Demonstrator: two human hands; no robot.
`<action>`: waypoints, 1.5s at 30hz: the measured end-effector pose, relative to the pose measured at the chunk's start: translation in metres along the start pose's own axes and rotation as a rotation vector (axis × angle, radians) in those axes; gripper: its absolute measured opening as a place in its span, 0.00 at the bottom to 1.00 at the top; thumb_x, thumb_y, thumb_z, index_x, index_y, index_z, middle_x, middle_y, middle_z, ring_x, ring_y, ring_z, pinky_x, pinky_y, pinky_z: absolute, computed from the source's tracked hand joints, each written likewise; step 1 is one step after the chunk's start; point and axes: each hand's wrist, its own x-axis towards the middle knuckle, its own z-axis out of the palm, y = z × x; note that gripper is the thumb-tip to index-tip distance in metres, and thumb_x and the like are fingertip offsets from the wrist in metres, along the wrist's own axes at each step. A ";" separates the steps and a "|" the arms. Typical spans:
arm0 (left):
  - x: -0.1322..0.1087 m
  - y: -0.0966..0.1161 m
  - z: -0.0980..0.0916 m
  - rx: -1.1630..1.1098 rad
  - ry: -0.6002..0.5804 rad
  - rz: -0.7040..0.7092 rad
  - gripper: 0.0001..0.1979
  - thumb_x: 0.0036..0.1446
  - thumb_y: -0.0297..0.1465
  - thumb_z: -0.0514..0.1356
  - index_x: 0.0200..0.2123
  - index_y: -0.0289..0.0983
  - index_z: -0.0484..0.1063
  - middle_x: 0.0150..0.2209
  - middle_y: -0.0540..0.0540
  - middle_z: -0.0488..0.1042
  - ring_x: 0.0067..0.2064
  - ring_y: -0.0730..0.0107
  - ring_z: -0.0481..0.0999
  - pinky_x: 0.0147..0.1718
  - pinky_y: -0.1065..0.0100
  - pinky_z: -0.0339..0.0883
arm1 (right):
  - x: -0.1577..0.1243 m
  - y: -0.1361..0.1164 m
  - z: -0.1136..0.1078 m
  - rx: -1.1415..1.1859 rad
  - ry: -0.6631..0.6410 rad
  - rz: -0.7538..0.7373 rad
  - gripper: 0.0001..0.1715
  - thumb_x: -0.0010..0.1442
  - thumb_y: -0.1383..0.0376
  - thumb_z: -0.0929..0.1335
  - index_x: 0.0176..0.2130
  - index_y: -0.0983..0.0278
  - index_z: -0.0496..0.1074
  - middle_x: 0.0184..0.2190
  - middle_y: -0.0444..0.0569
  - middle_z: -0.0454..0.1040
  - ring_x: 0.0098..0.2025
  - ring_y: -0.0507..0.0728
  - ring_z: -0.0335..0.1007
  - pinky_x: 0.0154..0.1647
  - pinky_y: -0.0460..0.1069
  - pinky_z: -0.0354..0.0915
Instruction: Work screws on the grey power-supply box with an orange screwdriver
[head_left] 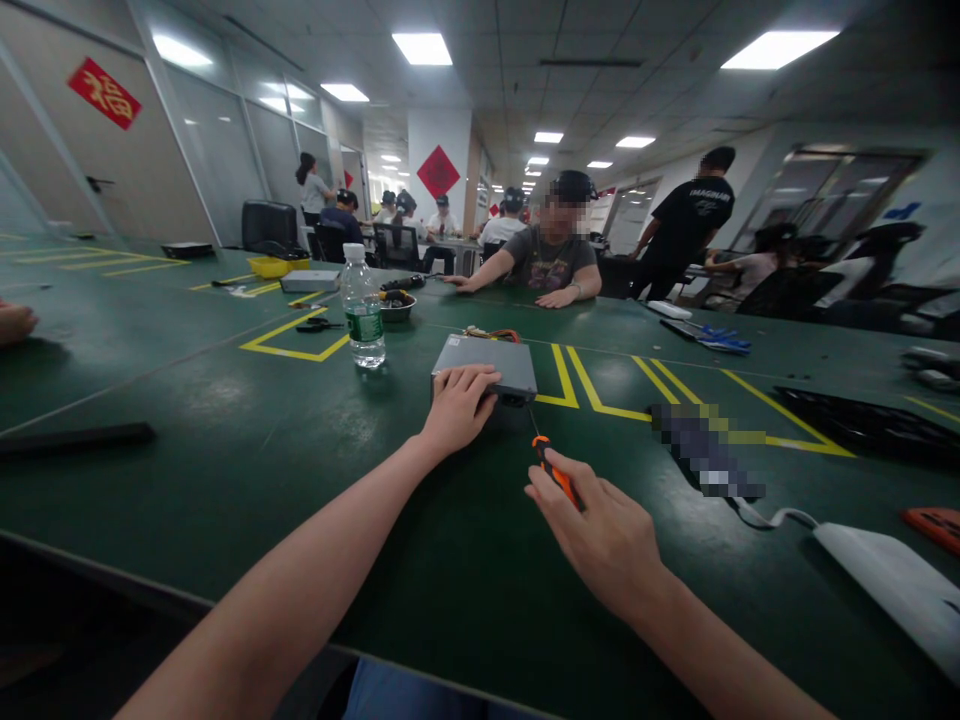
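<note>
A grey metal computer power supply (495,362) lies flat on the green table, with coloured wires (491,335) bunched at its far side. Across its near left top edge rests my left hand (459,405), fingers over the cover and thumb toward the front face, gripping it. My right hand (600,525) is closed around the orange and black handle of a screwdriver (556,472). The thin shaft points up toward the near right corner of the power supply. Whether its tip touches the case is too small to tell.
A water bottle (364,310) stands left of the power supply, with a metal bowl (397,305) behind it. To the right lie a phone-like device (705,455), a white power bank (892,580) on a cable and a black panel (870,425). A person (551,255) sits opposite.
</note>
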 end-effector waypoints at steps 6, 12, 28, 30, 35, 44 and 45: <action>0.000 -0.002 -0.001 -0.015 -0.007 0.000 0.13 0.58 0.31 0.51 0.47 0.44 0.63 0.51 0.50 0.67 0.53 0.66 0.62 0.51 0.60 0.48 | 0.007 0.000 -0.005 0.051 -0.020 -0.018 0.10 0.58 0.69 0.62 0.40 0.63 0.69 0.43 0.59 0.68 0.33 0.54 0.68 0.31 0.48 0.63; 0.000 -0.003 -0.002 -0.012 -0.011 0.005 0.13 0.58 0.31 0.51 0.47 0.44 0.64 0.51 0.50 0.67 0.54 0.66 0.61 0.51 0.61 0.48 | 0.007 -0.003 -0.002 0.134 -0.045 -0.092 0.18 0.57 0.74 0.59 0.45 0.65 0.67 0.46 0.61 0.66 0.41 0.57 0.68 0.37 0.51 0.66; -0.001 0.000 -0.005 0.006 -0.018 0.011 0.15 0.56 0.31 0.52 0.48 0.43 0.63 0.53 0.49 0.66 0.55 0.65 0.60 0.54 0.59 0.46 | 0.011 0.001 0.001 0.129 -0.022 -0.029 0.11 0.59 0.65 0.60 0.39 0.65 0.68 0.44 0.58 0.68 0.36 0.55 0.66 0.34 0.50 0.64; -0.002 -0.001 -0.005 0.006 -0.024 0.014 0.16 0.55 0.31 0.53 0.48 0.43 0.62 0.53 0.49 0.65 0.55 0.64 0.60 0.54 0.59 0.46 | 0.012 0.000 0.001 0.159 -0.039 -0.063 0.09 0.59 0.66 0.61 0.37 0.65 0.69 0.42 0.57 0.69 0.36 0.55 0.66 0.35 0.51 0.64; -0.002 -0.002 -0.004 0.004 -0.017 0.013 0.17 0.54 0.32 0.54 0.48 0.43 0.62 0.53 0.49 0.65 0.55 0.64 0.59 0.54 0.59 0.46 | 0.012 -0.002 0.000 0.251 -0.097 -0.041 0.12 0.58 0.59 0.63 0.34 0.66 0.69 0.43 0.59 0.68 0.38 0.57 0.67 0.36 0.52 0.66; -0.001 -0.002 -0.003 0.008 -0.013 0.012 0.16 0.55 0.32 0.54 0.48 0.43 0.62 0.53 0.49 0.66 0.55 0.64 0.60 0.53 0.59 0.47 | 0.012 -0.001 -0.004 0.299 -0.081 -0.037 0.16 0.59 0.63 0.62 0.47 0.66 0.65 0.48 0.61 0.65 0.39 0.57 0.67 0.37 0.52 0.66; -0.001 -0.002 -0.003 0.007 -0.012 0.014 0.16 0.55 0.32 0.54 0.48 0.43 0.62 0.52 0.49 0.66 0.55 0.64 0.60 0.53 0.59 0.47 | 0.013 0.001 -0.004 0.299 -0.051 -0.029 0.16 0.59 0.62 0.63 0.46 0.66 0.66 0.47 0.60 0.66 0.39 0.56 0.67 0.36 0.51 0.66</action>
